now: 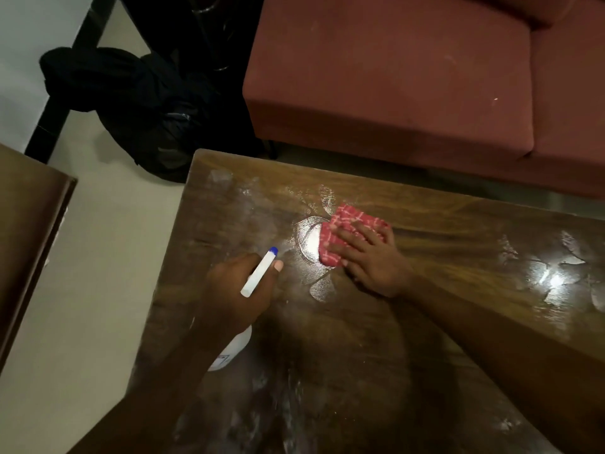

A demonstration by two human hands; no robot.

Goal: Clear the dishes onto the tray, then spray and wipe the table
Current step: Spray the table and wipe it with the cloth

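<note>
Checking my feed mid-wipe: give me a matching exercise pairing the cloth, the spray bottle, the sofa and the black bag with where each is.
Things:
1. red cloth
2. spray bottle
3. sofa
4. black bag

Places:
A. on the floor off the table's far left corner
B. gripped in the left hand
C. beyond the table's far edge
D. pressed flat on the table under the right hand

Pairs: 1-D, 2-B, 3-C, 4-A

Glossy wet wood table (376, 339), red cloth (347, 227), white plastic bottle (258, 273)
</note>
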